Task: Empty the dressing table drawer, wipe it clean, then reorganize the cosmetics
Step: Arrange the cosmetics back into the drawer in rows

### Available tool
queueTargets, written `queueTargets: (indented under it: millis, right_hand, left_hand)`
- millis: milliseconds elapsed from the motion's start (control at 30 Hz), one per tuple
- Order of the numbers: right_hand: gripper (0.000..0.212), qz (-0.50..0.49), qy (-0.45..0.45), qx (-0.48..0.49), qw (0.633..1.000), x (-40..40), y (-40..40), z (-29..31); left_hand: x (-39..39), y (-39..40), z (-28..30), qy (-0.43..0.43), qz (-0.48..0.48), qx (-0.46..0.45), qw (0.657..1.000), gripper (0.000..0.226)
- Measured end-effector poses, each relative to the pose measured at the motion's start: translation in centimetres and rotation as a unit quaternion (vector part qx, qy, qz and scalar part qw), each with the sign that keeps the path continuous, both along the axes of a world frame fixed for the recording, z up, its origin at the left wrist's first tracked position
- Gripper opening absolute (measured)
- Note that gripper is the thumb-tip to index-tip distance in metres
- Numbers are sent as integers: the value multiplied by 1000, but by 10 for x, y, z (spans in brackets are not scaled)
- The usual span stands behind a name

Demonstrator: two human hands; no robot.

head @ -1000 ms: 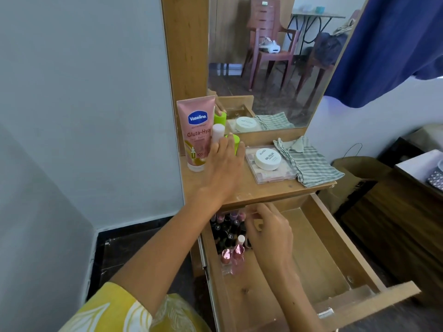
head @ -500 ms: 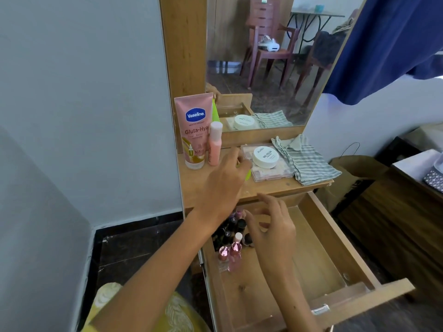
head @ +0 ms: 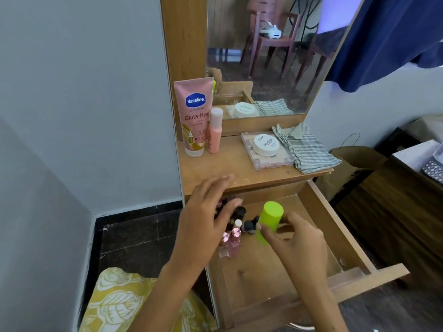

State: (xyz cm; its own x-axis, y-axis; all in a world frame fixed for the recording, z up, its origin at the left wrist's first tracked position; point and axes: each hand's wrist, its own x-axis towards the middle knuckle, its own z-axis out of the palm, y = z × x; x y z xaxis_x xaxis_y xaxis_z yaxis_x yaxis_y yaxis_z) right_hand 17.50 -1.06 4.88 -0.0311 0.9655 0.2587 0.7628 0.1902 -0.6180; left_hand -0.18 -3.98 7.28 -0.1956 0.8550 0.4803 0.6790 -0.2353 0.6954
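Note:
The wooden drawer (head: 336,226) stands pulled out under the dressing table top (head: 227,166). My right hand (head: 297,243) grips a lime-green cylindrical bottle (head: 270,220) upright inside the drawer, beside a cluster of small nail polish bottles (head: 233,239) at the drawer's back left. My left hand (head: 208,212) hovers over that cluster with fingers straight, holding nothing. On the top stand a pink Vaseline tube (head: 195,116) and a slim pink bottle (head: 215,131).
A white round jar (head: 266,144) sits on a clear flat case (head: 278,162), next to a folded striped cloth (head: 309,150). The mirror (head: 263,56) rises behind. A wall is close on the left; dark wooden furniture (head: 395,212) stands at the right.
My left hand lifted the green bottle off the table top and came down to the drawer. The bottle has passed to my right hand, and my left hand has let go.

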Motion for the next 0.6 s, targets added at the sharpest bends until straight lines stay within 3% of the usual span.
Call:
queueTargets:
  millis: [233,600]
  right_hand:
    - [25,30,-123,-186,974,-12,4,-26]
    - [42,72,-95,-239,964,-20,2,-33]
  left_hand:
    - [-2,-9,-8,34,26,-14,999,32]
    - [-4,-5,-10,94,69,22,993,25]
